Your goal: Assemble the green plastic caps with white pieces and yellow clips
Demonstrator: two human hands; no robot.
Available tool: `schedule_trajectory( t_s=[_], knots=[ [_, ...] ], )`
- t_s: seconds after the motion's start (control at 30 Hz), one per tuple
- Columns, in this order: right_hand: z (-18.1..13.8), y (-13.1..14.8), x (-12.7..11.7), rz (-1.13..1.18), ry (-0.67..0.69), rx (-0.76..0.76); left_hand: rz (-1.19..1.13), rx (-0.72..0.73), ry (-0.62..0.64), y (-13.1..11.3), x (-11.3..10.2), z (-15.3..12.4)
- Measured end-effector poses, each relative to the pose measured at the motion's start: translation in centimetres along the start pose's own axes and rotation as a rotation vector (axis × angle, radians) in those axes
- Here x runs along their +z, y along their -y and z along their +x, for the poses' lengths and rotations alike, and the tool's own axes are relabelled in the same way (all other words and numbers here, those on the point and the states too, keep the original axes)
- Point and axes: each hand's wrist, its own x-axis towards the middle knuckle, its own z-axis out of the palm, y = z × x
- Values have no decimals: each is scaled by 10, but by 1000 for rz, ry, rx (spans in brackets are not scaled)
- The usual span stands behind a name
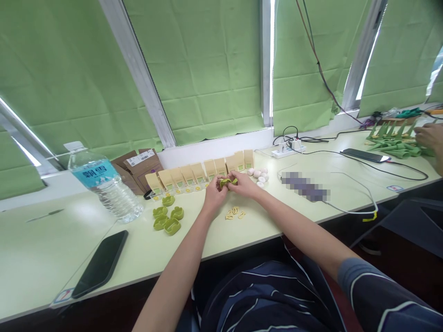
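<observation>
Both my hands meet above the pale table, pinching one small green curved piece [227, 182] between them. My left hand [214, 195] grips its left end with closed fingers. My right hand [244, 184] grips its right end the same way. Just below the hands lie a few small yellow rings [235, 213]. Several more green curved pieces [168, 216] sit in a cluster to the left. Behind the hands stands a row of small tan packets [200, 174], and several white round beads [259, 176] lie to their right.
A water bottle [102, 183] stands at left, with a black phone [100, 262] near the front edge. Brown boxes [138, 164] sit by the window. A power strip [288, 149], cables and another phone [365, 155] lie at right. Another person's hand [429, 138] rests by green cone pieces [394, 143].
</observation>
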Motion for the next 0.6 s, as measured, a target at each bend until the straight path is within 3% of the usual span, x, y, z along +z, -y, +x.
schedule_trajectory(
  t_s=[0.27, 0.6],
  knots=[
    [-1, 2, -1, -8, 34, 7, 60, 1, -35, 0, 0, 0],
    [4, -8, -1, 21, -58, -18, 107, 57, -2, -5, -3, 0]
  ],
)
